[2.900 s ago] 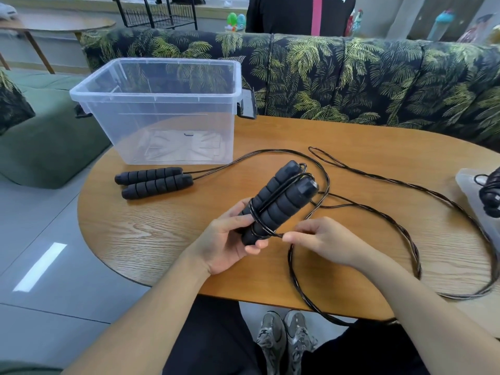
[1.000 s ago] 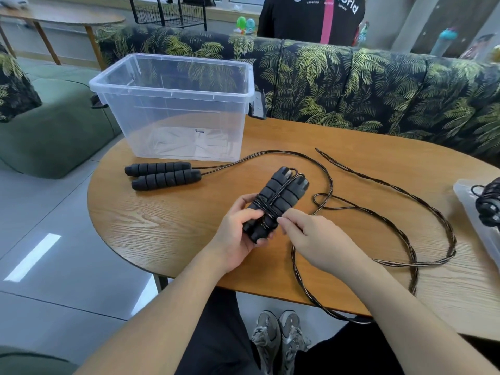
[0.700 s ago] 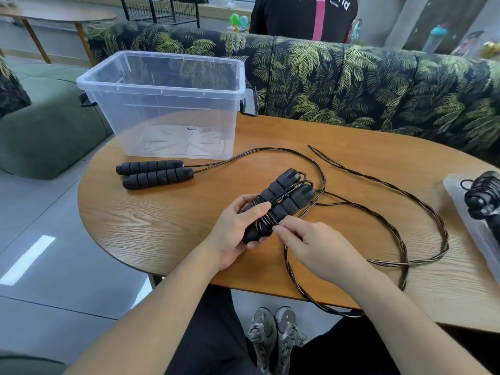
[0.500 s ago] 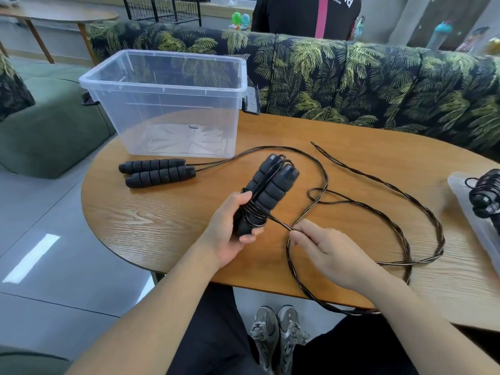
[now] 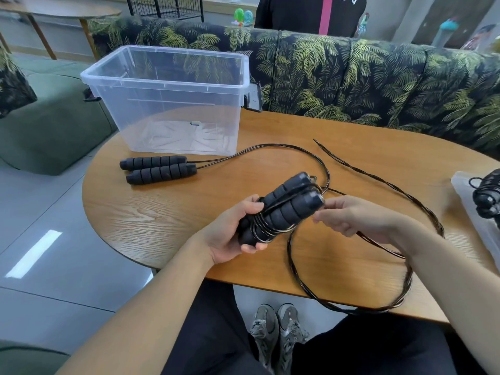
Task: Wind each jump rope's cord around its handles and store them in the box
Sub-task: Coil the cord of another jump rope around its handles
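Observation:
My left hand (image 5: pixel 230 234) grips the lower end of a pair of black foam handles (image 5: pixel 286 207) held above the wooden table (image 5: pixel 167 212). Several turns of black cord wrap their lower half. My right hand (image 5: pixel 351 217) pinches the cord just right of the handles' upper end. The loose cord (image 5: pixel 351 307) loops down past the table's front edge. A second rope's two handles (image 5: pixel 158 169) lie side by side near the clear plastic box (image 5: pixel 167 85), its cord (image 5: pixel 378 182) trailing to the right.
A clear lid or tray (image 5: pixel 470 209) with a wound black rope (image 5: pixel 487 196) sits at the table's right edge. A leaf-patterned sofa (image 5: pixel 351 77) runs behind the table, and a person in black stands beyond it. A green cushion seat (image 5: pixel 54 125) is at the left.
My right hand has carried the cord from below the handles up to the right of their top end. The left hand has tilted the handles and lifted them slightly.

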Demonstrator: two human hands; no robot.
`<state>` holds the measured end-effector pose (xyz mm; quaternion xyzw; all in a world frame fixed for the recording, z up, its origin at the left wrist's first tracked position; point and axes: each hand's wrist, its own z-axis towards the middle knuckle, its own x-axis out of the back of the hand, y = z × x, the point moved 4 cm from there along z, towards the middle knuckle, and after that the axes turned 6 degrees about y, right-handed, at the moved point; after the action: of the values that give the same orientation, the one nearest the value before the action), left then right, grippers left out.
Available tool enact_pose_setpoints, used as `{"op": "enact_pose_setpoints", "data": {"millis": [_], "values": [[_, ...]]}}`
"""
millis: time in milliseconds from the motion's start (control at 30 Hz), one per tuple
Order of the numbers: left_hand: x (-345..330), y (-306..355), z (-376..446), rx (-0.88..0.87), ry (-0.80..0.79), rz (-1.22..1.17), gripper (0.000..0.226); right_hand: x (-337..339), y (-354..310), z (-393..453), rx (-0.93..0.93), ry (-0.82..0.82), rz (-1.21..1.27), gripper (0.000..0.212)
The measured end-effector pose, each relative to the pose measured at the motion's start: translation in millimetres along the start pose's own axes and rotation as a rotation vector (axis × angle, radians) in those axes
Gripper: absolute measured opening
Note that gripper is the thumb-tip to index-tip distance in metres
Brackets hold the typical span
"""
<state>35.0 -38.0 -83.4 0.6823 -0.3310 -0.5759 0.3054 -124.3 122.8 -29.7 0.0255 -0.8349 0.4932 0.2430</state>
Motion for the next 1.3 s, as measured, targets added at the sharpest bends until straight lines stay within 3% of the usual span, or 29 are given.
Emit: {"op": "enact_pose_setpoints", "data": {"millis": [200, 267, 433, 700, 800, 967, 1133, 1300], "values": [[-5.3, -4.1, 2.7, 0.085, -0.026, 0.200, 0.030, 6.9, -24.3, 33.8, -0.041, 0.102, -0.332, 0.018], [-7.1, -4.5, 3.8, 0.085, -0.037, 0.233, 0.028, 6.8, -36.1, 42.8, -0.027, 0.108, -0.402, 0.009], [-10.6, -7.8, 3.9, 0.093, -0.018, 0.353, 0.021, 0.3, -64.2, 55.3, 0.020, 0.065, -0.575, 0.014], [-13.0, -8.9, 2.7, 0.099, 0.067, 0.333, 0.054, -8.2, -91.8, 41.8, 0.105, 0.130, -0.702, 0.005], [-13.8, -9.1, 2.0, 0.057, 0.061, 0.280, 0.045, -17.5, -103.4, 29.7, 0.134, 0.240, -0.772, 0.005], [-10.9, -8.8, -0.5, -0.089, 0.136, 0.263, 0.050, -31.2, -115.6, 1.0, 0.146, 0.430, -0.922, 0.011], [-4.7, -5.7, 0.6, -0.215, 0.243, 0.163, 0.046, -51.0, -108.6, -12.2, 0.216, 0.470, -0.872, 0.033], [-1.9, -4.4, -0.5, -0.275, 0.358, 0.106, 0.047, -65.6, -81.9, -7.9, 0.263, 0.434, -0.675, 0.034]]}}
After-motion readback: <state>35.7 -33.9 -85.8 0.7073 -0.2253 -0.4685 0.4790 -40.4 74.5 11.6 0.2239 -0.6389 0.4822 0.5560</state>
